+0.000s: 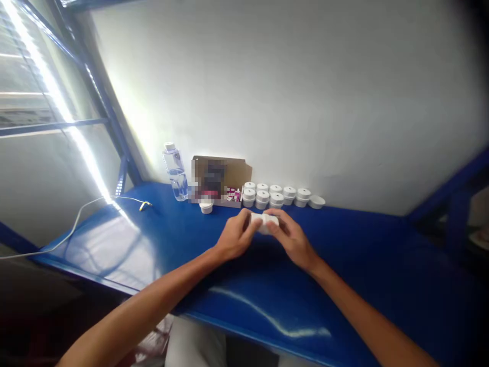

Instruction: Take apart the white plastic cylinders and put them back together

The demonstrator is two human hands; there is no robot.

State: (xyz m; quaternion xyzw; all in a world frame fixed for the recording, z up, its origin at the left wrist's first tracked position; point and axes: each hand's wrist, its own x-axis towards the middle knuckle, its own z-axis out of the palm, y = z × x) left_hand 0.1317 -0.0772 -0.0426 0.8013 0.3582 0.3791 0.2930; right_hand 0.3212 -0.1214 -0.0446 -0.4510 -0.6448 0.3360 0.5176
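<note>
Both hands meet over the blue table on a small white container [263, 223], which is held sideways between them. My left hand [236, 235] has its fingers and thumb closed on the left end. My right hand [293, 238] grips the right end, thumb toward me. Whether the container's parts are joined or apart is hidden by the fingers. Just beyond the hands stand several similar white lidded jars [262, 199] in two rows, each with a small dark mark on top. A white cup without a lid [317, 202] sits at the right end of them.
An open cardboard box [235, 176] with small pink-and-white packets stands against the wall, partly blurred. In front is a white jar [207, 207]. A clear bottle [175, 173] stands left of the box. A white cable [78, 224] crosses the left of the blue table [183, 234].
</note>
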